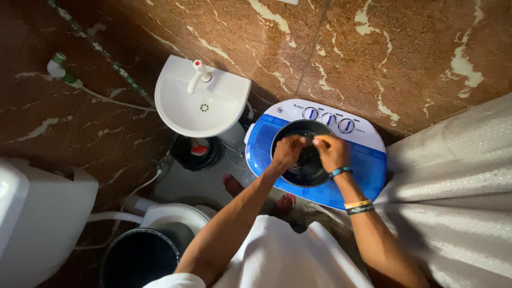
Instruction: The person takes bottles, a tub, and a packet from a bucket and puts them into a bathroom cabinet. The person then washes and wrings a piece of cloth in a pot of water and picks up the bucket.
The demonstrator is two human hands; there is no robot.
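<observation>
i see both hands over the round tub opening of the small blue-and-white washing machine [368, 168], which stands on the floor against the marble wall, right of the white sink [178, 109]. left hand [289, 151] and right hand [330, 152] are each clenched on a dark cloth [309, 154] held between them at the tub mouth; what lies deeper in the tub is too dark to tell. risk, as i judge it: wet cloth slipping from either grip, or water dripping onto the bare feet and floor below.
</observation>
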